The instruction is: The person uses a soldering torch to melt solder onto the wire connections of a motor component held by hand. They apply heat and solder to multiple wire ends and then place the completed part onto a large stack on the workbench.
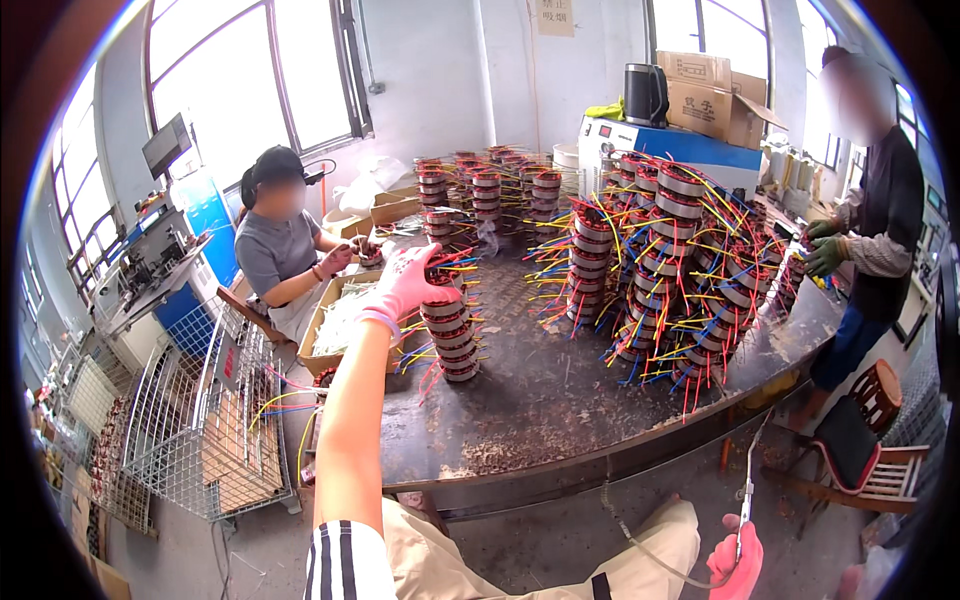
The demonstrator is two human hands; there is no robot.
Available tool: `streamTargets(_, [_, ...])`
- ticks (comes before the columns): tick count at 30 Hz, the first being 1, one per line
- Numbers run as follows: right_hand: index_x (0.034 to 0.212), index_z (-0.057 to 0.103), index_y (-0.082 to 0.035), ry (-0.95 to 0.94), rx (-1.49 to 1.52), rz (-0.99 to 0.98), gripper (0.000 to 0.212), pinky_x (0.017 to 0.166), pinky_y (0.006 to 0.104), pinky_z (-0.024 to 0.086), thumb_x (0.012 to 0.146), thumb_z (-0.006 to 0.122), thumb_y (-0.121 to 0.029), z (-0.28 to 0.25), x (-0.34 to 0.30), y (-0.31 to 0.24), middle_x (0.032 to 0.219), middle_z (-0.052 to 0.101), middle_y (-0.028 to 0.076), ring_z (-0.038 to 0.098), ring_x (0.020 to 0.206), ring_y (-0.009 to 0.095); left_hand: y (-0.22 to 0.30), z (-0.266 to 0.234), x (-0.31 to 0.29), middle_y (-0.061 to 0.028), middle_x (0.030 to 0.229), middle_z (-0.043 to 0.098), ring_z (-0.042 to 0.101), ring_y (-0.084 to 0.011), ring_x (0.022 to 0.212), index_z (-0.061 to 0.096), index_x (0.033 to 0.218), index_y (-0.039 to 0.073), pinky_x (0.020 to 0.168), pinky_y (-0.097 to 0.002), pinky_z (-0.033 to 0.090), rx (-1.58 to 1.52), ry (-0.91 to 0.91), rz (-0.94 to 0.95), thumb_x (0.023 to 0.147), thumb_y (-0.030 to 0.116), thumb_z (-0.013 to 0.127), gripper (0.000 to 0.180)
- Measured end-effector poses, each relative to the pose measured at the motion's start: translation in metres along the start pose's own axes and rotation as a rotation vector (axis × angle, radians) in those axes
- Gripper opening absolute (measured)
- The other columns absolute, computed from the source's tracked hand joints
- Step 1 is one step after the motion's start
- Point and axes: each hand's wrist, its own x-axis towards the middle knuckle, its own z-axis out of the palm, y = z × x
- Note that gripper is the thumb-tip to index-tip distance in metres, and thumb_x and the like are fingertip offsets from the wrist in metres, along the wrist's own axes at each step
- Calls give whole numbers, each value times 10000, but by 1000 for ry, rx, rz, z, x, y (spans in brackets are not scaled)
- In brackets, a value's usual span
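My left hand (pixel 405 285), in a pink glove, reaches forward over the table. Its fingers curl round the top motor stator (pixel 442 308) of a short upright stack, from which red, yellow and blue wire leads stick out. Below it, the rest of that stack (pixel 458 350) stands on the tabletop. Low at the right, beyond the table's front edge, my right hand (pixel 737 562), also pink-gloved, is closed round a gas torch (pixel 746 498). The torch has a long thin bent metal tube pointing up, and a thin hose (pixel 640 548) hangs in a loop beside it.
Tall stacks of wired stators (pixel 655 270) crowd the right of the worn dark table (pixel 520 420); more stand behind. A box of white strips (pixel 340 320) is at left. One co-worker (pixel 285 230) sits left, another (pixel 880 200) stands right. A wire cage (pixel 200 430) and a chair (pixel 850 445) flank the table.
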Motion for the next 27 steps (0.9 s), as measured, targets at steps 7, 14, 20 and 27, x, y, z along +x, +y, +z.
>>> streamTargets(7, [1053, 585, 41, -87, -44, -46, 332, 395, 243, 186, 1019, 423, -246, -4, 8, -5, 478, 287, -32, 225, 394, 70, 35, -33, -57, -110, 1271, 570, 526, -173, 1169, 490, 1347, 13, 1013, -329, 402, -650, 49, 180, 636, 304, 841, 844])
streamTargets(14, [1052, 585, 35, -142, 8, -29, 329, 403, 240, 183, 1019, 428, -253, -2, 1, -3, 495, 276, -35, 211, 406, 64, 108, -80, -132, -92, 1253, 564, 522, -168, 1168, 487, 1334, -32, 1033, -328, 377, -925, -177, 220, 536, 591, 861, 1080])
streamTargets(20, [1076, 569, 50, -165, 54, -52, 325, 411, 238, 190, 1019, 429, -238, -8, -8, -5, 510, 272, -36, 220, 420, 63, 124, -92, -153, -49, 1230, 581, 531, -119, 1118, 475, 1354, -13, 996, -303, 409, -1165, -276, 204, 621, 455, 873, 956])
streamTargets(27, [1030, 559, 29, -171, 29, -89, 293, 419, 237, 199, 1018, 436, -235, -12, -18, -7, 515, 268, -36, 233, 427, 68, 132, -95, -158, -25, 1190, 583, 521, -91, 1074, 481, 1350, -10, 959, -282, 424, -1171, -320, 166, 624, 480, 867, 957])
